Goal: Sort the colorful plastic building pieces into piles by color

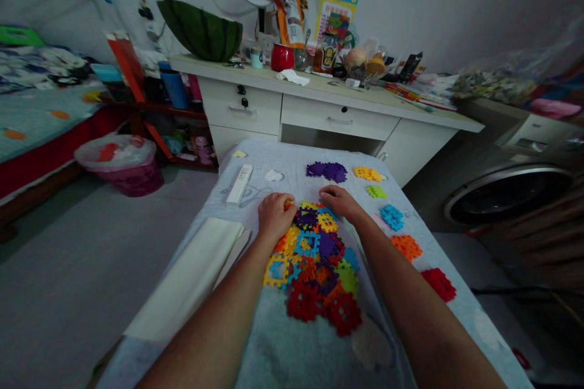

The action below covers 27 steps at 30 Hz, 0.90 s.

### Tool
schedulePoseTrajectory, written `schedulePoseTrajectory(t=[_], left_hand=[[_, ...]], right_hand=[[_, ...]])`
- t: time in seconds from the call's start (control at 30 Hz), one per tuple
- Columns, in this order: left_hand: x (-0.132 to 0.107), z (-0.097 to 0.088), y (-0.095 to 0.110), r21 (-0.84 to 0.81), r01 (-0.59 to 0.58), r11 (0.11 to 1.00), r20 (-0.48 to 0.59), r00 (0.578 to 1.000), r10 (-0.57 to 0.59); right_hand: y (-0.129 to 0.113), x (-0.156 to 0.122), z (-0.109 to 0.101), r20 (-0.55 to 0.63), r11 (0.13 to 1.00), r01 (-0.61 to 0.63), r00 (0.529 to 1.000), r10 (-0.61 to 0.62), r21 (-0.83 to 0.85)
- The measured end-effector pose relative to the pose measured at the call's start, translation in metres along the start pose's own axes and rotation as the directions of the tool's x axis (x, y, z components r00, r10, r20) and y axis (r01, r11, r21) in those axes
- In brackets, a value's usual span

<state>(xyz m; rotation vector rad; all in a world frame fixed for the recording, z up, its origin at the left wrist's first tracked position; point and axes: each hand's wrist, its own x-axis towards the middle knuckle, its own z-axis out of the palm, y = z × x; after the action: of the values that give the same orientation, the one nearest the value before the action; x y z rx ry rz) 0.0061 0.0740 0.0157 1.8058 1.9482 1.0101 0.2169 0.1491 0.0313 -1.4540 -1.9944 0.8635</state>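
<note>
While both forearms reach forward over a surface draped in pale blue patterned cloth (274, 340), a heap of multicoloured, notch-edged flat plastic pieces (319, 246) lies between them, spreading towards the wearer. The left hand (276, 214) is at the heap's far left edge, its fingers and thumb closed on a small orange notched piece (288, 204). The right hand (338, 200) is curled at the far right edge; whether it grips anything cannot be told.

Beyond the hands sits a purple pile of notched pieces (326, 171); yellow (366, 174), light green (376, 191), blue (391, 217), orange (407, 247) and red (438, 284) piles run down the right side. A narrow white oblong box (239, 185) lies to the left.
</note>
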Motion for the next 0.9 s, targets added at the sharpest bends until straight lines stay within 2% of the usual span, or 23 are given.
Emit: schedulePoseTrajectory(t=[0.17,0.33,0.47,0.6,0.9], left_hand=[[0.0,0.0,0.0,0.005,0.0,1.0,-0.001,1.0,0.0],[0.0,0.002,-0.002,0.01,-0.007,1.0,-0.006,1.0,0.007],[0.0,0.003,-0.004,0.021,-0.011,1.0,-0.008,1.0,0.011],[0.001,0.003,-0.004,0.016,-0.021,1.0,-0.011,1.0,0.021],[0.001,0.002,-0.003,0.018,-0.018,1.0,-0.015,1.0,0.018]], right_hand=[[-0.019,-0.049,-0.016,0.131,0.999,0.036,0.991,-0.041,0.039],[-0.021,-0.093,-0.019,0.242,0.987,0.148,0.962,-0.127,-0.068],[-0.014,-0.106,-0.008,0.17,0.96,0.22,0.967,-0.191,-0.175],[-0.011,-0.105,0.002,0.062,0.958,0.237,0.971,-0.23,-0.162],[-0.009,-0.107,0.007,-0.067,0.947,0.271,0.956,-0.286,-0.173]])
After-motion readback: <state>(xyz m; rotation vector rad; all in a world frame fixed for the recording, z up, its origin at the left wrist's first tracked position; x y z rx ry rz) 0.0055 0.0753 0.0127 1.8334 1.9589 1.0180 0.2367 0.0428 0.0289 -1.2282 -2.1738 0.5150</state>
